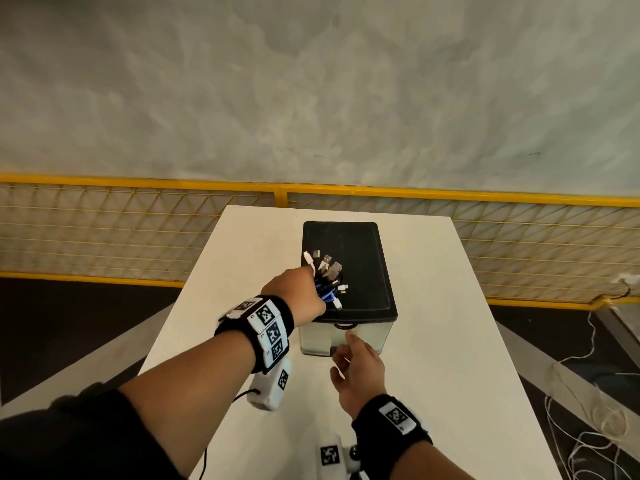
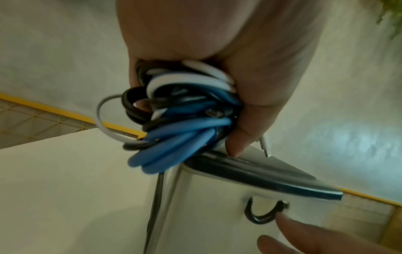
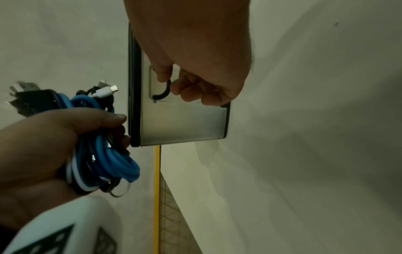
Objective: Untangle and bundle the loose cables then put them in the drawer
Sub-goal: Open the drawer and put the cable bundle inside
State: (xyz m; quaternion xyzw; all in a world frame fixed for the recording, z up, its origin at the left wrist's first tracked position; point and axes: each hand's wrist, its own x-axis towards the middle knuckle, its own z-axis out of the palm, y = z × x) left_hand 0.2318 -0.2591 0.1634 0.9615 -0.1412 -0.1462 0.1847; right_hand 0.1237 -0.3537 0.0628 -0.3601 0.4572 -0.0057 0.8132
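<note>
Left hand [image 1: 294,292] grips the cable bundle [image 1: 327,278] mid-frame above the drawer box [image 1: 349,258]; right hand [image 1: 360,365] fingers reach for the handle [image 3: 162,92], not yet hooked. Loose plug ends could snag the drawer edge.

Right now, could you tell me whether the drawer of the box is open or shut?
Shut: the drawer front sits flush under the black lid, and the right hand is only reaching its handle.
</note>
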